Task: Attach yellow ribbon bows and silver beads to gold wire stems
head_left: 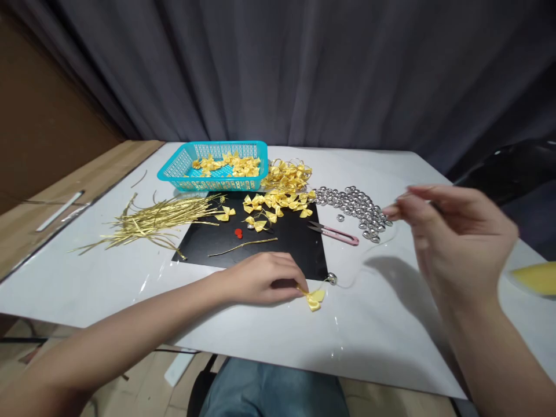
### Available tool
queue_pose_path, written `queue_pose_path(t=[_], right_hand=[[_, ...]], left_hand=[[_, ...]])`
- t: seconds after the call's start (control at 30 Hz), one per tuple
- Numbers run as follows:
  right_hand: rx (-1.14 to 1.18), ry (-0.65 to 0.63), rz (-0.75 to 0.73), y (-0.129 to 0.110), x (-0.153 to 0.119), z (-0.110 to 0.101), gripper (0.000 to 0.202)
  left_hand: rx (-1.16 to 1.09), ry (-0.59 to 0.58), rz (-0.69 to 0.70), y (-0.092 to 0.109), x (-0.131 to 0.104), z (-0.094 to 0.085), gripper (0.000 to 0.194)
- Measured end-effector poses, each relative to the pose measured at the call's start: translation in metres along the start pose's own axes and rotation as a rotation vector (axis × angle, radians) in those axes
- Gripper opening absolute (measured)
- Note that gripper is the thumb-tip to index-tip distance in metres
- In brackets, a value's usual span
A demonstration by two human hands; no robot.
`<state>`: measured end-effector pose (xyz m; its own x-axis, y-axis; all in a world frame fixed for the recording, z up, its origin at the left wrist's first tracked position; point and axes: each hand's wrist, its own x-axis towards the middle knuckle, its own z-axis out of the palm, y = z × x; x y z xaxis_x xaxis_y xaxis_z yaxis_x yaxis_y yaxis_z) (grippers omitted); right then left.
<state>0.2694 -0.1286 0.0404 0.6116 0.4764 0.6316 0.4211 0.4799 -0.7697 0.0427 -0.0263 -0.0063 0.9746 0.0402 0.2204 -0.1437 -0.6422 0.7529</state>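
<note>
On the left, we see gold ties (160,217) lying partly over a black mat (304,249). Our left hand (269,278) pinches a yellow bow (315,300) at the mat's near edge. Just right, a silver bead (332,278) sits on a thin thread (383,244), which our raised right hand (463,243) pinches.

A craft workspace (grey curtain (299,69) behind); heaped yellow bows (287,175), silver beads (354,202); snips (333,232); white table (278,336).

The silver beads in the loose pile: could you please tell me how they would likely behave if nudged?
The silver beads would probably scatter, since they lie loose. Their rounded shapes suggest some rolling, and their glossy surfaces may feel slippery.
</note>
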Motion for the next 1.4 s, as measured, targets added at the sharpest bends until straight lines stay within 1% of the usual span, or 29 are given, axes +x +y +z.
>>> queue_pose_path(t=[0.03,0.1,0.17,0.23,0.3,0.37,0.43,0.57,0.77,0.9,1.1,1.3,1.4], right_hand=[[-0.061,-0.108,-0.012,-0.001,-0.005,0.001,0.014],[-0.149,-0.366,-0.062,-0.004,-0.012,0.000,0.015],[-0.205,-0.623,-0.099,-0.006,-0.016,-0.001,0.011],[-0.259,-0.862,-0.071,-0.008,-0.017,-0.002,0.005],[-0.305,-1.088,-0.008,-0.010,-0.017,-0.001,0.008],[-0.337,-1.258,0.034,-0.012,-0.018,0.001,0.014],[-0.358,-1.360,0.068,-0.013,-0.020,0.003,0.019],[-0.381,-1.459,0.121,-0.013,-0.026,0.006,0.026],[-0.393,-1.518,0.176,-0.014,-0.028,0.004,0.029],[-0.452,-1.566,0.165,-0.011,-0.031,0.003,0.032],[-0.506,-1.568,0.136,-0.007,-0.035,0.004,0.033],[-0.521,-1.536,0.116,-0.007,-0.036,0.004,0.029],[-0.520,-1.543,0.117,-0.007,-0.036,0.004,0.031]], left_hand=[[-0.002,0.001,0.003,-0.001,0.000,0.000,0.015],[-0.003,-0.006,0.011,-0.002,0.000,-0.001,0.013],[-0.004,-0.012,0.013,-0.003,0.000,-0.001,0.012],[-0.006,-0.005,0.019,-0.004,0.000,-0.002,0.010],[-0.004,0.015,0.036,-0.006,0.000,-0.001,0.010],[0.013,0.031,0.060,-0.007,0.000,-0.001,0.010],[0.039,0.035,0.075,-0.008,0.000,-0.001,0.010],[0.084,0.018,0.071,-0.008,0.000,-0.001,0.010],[0.104,0.002,0.054,-0.008,0.001,0.001,0.010],[0.094,-0.007,0.036,-0.010,0.001,0.001,0.008],[0.080,-0.001,0.033,-0.010,0.001,0.001,0.008],[0.061,-0.011,0.038,-0.010,0.001,0.001,0.008],[0.071,-0.016,0.058,-0.011,0.001,0.000,0.012]])
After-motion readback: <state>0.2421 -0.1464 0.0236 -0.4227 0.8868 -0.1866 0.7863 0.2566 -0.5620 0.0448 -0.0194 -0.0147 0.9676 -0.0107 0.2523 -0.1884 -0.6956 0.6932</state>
